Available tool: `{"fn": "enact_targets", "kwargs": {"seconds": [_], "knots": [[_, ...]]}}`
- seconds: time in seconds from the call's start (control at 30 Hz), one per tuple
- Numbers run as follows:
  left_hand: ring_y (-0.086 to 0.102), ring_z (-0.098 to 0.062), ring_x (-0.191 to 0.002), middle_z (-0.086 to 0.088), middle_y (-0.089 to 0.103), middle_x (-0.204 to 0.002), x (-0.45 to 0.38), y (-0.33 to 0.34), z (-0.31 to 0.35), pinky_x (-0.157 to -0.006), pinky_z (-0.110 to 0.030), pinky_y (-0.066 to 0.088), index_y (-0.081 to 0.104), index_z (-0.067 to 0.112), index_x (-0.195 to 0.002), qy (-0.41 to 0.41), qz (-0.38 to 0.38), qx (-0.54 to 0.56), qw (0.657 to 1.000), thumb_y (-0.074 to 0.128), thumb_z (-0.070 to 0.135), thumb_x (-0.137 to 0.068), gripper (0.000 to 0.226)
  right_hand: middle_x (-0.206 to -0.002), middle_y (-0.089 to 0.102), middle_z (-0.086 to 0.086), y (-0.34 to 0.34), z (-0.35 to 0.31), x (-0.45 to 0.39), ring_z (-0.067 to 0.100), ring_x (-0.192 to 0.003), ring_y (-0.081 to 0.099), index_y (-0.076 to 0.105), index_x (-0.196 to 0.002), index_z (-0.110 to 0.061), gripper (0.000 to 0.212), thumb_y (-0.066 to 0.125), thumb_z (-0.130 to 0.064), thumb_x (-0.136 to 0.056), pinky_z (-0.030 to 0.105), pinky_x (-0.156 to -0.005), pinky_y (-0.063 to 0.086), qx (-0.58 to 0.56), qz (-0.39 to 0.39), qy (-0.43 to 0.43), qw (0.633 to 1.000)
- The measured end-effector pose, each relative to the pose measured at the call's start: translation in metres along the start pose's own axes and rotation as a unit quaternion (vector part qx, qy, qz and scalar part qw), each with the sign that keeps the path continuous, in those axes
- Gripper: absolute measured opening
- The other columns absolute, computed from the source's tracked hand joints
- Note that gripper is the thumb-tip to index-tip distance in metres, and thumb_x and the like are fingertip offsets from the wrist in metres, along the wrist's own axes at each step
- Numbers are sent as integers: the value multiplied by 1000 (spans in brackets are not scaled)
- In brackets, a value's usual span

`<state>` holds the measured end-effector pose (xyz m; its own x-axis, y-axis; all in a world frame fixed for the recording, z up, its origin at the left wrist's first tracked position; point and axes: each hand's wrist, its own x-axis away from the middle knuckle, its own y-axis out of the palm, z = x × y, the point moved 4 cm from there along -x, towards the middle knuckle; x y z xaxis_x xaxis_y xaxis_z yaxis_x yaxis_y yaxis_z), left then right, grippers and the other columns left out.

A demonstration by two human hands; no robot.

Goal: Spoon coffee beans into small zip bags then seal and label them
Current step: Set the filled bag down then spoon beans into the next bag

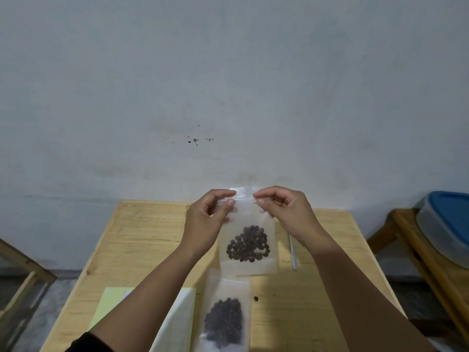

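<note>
Coffee beans, dark and roasted, sit in a loose heap in the lower half of a small clear plastic zip bag that is held upright in the air above the light wooden table. Both hands hold this bag at its top strip. The left hand pinches the left end of the strip between thumb and forefinger, and the right hand pinches the right end in the same way, so both hands are closed on the bag. The fingertips of the two hands are near each other but do not touch. Whether the zip is already pressed shut, I cannot tell.

A second small clear zip bag with dark beans lies flat on the table, just below the held bag and nearer to the person. To its left lie a pale yellow sheet of paper and a white sheet, partly hidden under the left forearm. A thin white stick-shaped object, maybe a pen or spoon handle, lies on the table to the right of the held bag. One single dark bean lies on the bare wood. At the far right, a clear plastic box with a blue lid rests on a wooden stand.
</note>
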<state>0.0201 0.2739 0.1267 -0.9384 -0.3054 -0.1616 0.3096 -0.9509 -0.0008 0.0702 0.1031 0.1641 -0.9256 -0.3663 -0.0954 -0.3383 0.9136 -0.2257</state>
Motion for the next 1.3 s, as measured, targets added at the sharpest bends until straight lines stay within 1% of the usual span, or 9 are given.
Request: {"fn": "enact_targets", "kwargs": {"seconds": [0.1, 0.27, 0.43, 0.57, 0.67, 0.83, 1.0, 1.1, 1.3], "knots": [[65, -12, -74, 7, 71, -76, -2, -3, 0, -72, -31, 55, 72, 34, -85, -2, 24, -19, 1000, 70, 15, -84, 19, -78, 69, -4, 4, 0, -2, 3, -69, 61, 72, -81, -17, 14, 69, -3, -80, 11, -64, 45, -23, 10, 3, 1000], [63, -34, -76, -2, 72, -75, -3, -1, 5, -70, -37, 53, 71, 38, -81, 14, 54, -57, 997, 72, 18, -82, 20, -84, 70, 14, 9, 6, -4, 15, -77, 62, 70, -74, -16, 18, 67, 1, -79, 11, -63, 45, -49, 59, 7, 997], [67, -12, -71, 9, 71, -74, -5, -1, 6, -70, -27, 53, 70, 34, -87, 9, 40, -50, 998, 69, 16, -85, 19, -84, 69, 1, 14, 9, -6, 4, -68, 59, 71, -83, -20, 10, 70, -11, -80, 14, -62, 45, -47, 31, 29, 998], [49, 5, -55, 25, 61, -64, -1, 5, 5, -59, -10, 39, 69, 28, -86, 13, 22, -78, 997, 74, 22, -80, 10, -81, 69, -7, 20, 11, -6, 3, -72, 60, 71, -78, -16, 5, 74, -12, -77, 26, -75, 50, -23, 35, 25, 999], [50, 6, -53, 25, 61, -63, -2, 5, 3, -57, -9, 39, 68, 26, -81, 11, 30, -92, 995, 75, 23, -79, 8, -78, 69, -5, 23, 15, -5, 8, -80, 63, 70, -73, -16, 8, 74, -10, -76, 32, -83, 50, -29, 54, 25, 998], [69, -11, -70, 14, 66, -80, -3, -6, -12, -67, -27, 58, 70, 24, -83, -71, 35, -60, 995, 73, 18, -82, 7, -86, 67, -12, 34, 34, 0, 0, -80, 59, 70, -86, -22, 9, 71, -15, -80, 20, -79, 47, -22, 7, 79, 997], [66, -19, -73, -1, 65, -91, 11, -24, -62, -66, -30, 57, 68, 21, -85, -192, 18, -86, 977, 71, 14, -83, 8, -71, 62, 0, 55, 80, 26, 4, -59, 56, 69, -84, -16, 11, 71, -6, -79, 21, -64, 48, -25, -27, 172, 984], [63, -13, -67, -1, 66, -88, 31, -25, -90, -69, -29, 56, 68, 17, -90, -213, -1, -128, 969, 69, 13, -85, 6, -76, 67, 7, 68, 110, 49, 15, -67, 59, 70, -81, -17, 10, 74, -9, -75, 33, -69, 52, -11, -9, 215, 977], [49, -1, -65, 6, 63, -89, 64, -21, -127, -72, -21, 42, 68, 19, -104, -195, -58, -261, 944, 68, 17, -85, 20, -84, 64, -6, 80, 146, 84, 11, -79, 58, 64, -78, -28, 14, 73, -18, -73, 22, -70, 41, 133, -6, 244, 961]]}}
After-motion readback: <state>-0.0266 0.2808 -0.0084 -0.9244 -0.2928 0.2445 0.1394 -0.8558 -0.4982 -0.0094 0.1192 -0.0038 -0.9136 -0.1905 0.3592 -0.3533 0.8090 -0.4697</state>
